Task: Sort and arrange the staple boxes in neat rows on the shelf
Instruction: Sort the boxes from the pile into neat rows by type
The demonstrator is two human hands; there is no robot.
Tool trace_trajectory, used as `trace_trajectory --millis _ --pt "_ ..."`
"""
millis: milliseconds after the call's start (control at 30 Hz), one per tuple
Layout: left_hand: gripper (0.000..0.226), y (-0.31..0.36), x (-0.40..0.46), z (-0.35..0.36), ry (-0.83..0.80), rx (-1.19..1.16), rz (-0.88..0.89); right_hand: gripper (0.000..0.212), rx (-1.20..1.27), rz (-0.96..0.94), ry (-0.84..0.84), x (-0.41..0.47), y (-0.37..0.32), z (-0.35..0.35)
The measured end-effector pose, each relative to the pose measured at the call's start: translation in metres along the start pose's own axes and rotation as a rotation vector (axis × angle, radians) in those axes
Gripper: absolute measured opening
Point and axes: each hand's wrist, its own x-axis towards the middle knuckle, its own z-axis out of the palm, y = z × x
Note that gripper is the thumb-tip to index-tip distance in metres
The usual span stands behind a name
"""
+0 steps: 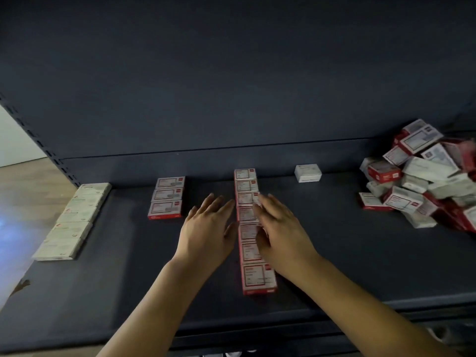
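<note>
Nothing is being gripped: both flat, straight-fingered hands, left hand (206, 228) and right hand (279, 233), are being pressed against the central row of red-and-white cardboard staple boxes (253, 238) to square it, and the jumbled pile of boxes (425, 176) at two o'clock is judged next for sorting.

A shop or stockroom is showing here: a dark metal shelf (334, 253) with a slotted upright (38, 140) at its left is carrying identical small retail boxes, some lying in rows (167, 198) on the shelf, more heaping in a pile (425, 176) at its right end.
</note>
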Motion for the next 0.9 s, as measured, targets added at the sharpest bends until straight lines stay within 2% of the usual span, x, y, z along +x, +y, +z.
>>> trace_trajectory --millis 167,467,600,733,900 --pt "0.050 0.065 0.003 0.014 -0.035 -0.031 0.048 0.044 0.003 0.097 0.147 -0.036 0.069 -0.017" --pt "0.044 0.168 0.016 0.060 -0.061 -0.098 0.042 0.031 0.108 0.086 0.385 -0.084 0.180 -0.059" --pt "0.043 0.207 0.027 0.083 -0.082 -0.088 0.017 0.027 0.069 0.100 0.489 -0.086 0.243 -0.078" --pt "0.043 0.235 0.043 0.101 -0.123 -0.058 -0.003 0.026 -0.018 0.153 0.461 -0.087 0.288 -0.084" --pt "0.042 0.252 0.049 0.113 -0.101 -0.033 -0.026 0.022 -0.052 0.153 0.399 -0.077 0.299 -0.086"
